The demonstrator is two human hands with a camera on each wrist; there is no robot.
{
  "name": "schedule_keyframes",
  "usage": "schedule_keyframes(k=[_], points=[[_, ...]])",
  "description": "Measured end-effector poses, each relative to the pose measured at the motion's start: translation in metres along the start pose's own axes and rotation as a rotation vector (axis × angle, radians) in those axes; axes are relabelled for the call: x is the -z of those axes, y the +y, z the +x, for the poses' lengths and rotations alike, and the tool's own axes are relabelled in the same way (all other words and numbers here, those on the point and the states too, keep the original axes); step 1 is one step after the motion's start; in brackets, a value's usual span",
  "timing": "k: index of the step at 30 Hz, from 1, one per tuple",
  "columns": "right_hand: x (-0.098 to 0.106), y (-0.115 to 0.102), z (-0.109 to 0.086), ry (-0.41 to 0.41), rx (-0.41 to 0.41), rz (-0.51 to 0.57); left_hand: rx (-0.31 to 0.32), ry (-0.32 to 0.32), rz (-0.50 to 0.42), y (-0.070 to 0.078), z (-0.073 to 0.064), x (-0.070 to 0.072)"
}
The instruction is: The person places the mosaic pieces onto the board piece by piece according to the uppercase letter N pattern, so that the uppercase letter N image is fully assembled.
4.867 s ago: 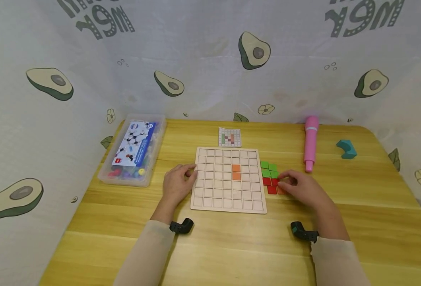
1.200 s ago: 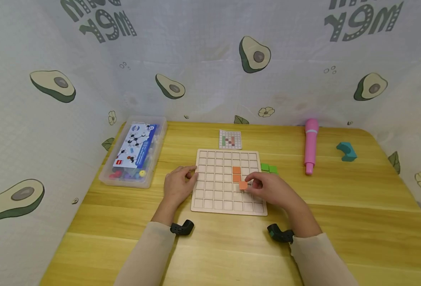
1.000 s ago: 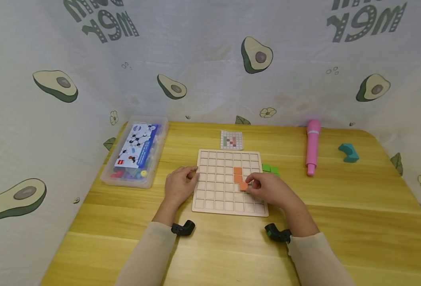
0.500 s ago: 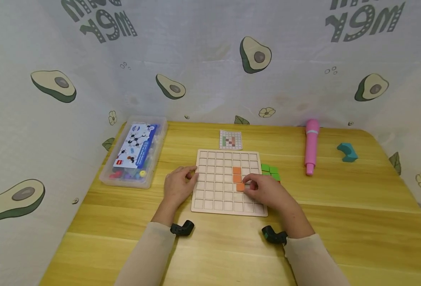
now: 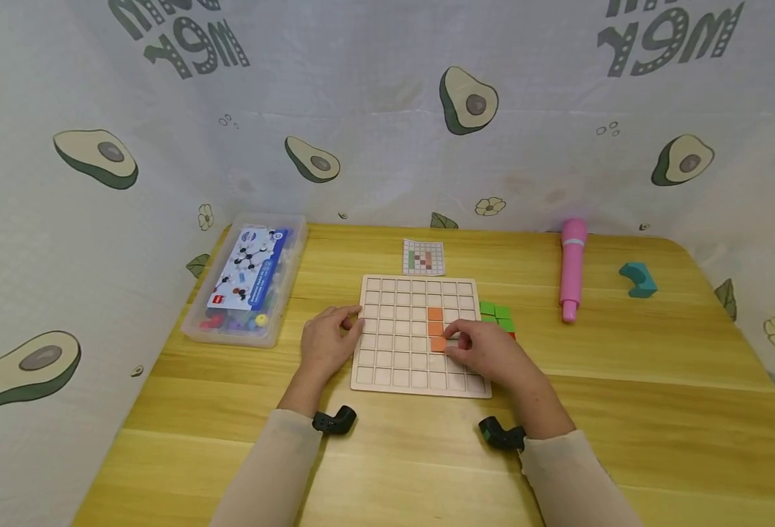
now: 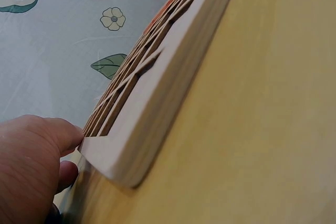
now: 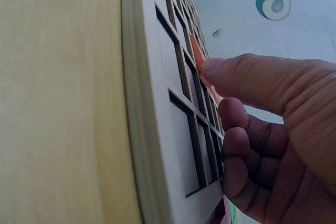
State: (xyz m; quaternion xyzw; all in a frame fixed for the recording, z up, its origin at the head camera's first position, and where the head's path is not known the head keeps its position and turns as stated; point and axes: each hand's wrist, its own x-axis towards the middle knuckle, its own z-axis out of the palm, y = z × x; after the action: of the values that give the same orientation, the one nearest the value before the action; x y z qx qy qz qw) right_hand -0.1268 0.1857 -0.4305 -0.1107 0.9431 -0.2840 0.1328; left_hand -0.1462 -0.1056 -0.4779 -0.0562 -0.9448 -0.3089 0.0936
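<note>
A pale wooden grid board (image 5: 394, 366) lies on the table, with two orange square tiles (image 5: 435, 329) set in one column. Just below them, my right hand (image 5: 492, 353) pinches a third orange tile (image 5: 437, 345) by its right side, low over the same column. In the right wrist view the thumb (image 7: 231, 74) reaches an orange tile (image 7: 197, 53) while the other fingers curl underneath. My left hand (image 5: 326, 340) rests against the board's left edge, thumb and forefinger touching it. Green tiles (image 5: 502, 312) lie right of the board; a sliver of red tile (image 5: 512, 334) shows behind the right hand.
A small printed pattern card (image 5: 423, 258) lies behind the board. At the left stands a clear plastic box (image 5: 229, 335) with a molecule-picture label. A pink microphone-shaped object (image 5: 572, 271) and a teal notched block (image 5: 639, 280) lie at the right.
The right hand went from the tiles beside the board to the grid with an orange tile, then moved it slightly left, below the other two. The left hand stayed at the board's edge.
</note>
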Motion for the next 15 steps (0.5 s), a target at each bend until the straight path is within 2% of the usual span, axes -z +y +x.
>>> schedule_keyframes(k=[8, 15], points=[[-0.0010, -0.0025, -0.0006, 0.017, 0.015, -0.009, -0.004, 0.004, 0.001, -0.0007, 0.0000, 0.0009], [0.0045, 0.0006, -0.0032, -0.030, 0.011, 0.029, -0.002, 0.000, 0.000, -0.0002, 0.0001, -0.0006]])
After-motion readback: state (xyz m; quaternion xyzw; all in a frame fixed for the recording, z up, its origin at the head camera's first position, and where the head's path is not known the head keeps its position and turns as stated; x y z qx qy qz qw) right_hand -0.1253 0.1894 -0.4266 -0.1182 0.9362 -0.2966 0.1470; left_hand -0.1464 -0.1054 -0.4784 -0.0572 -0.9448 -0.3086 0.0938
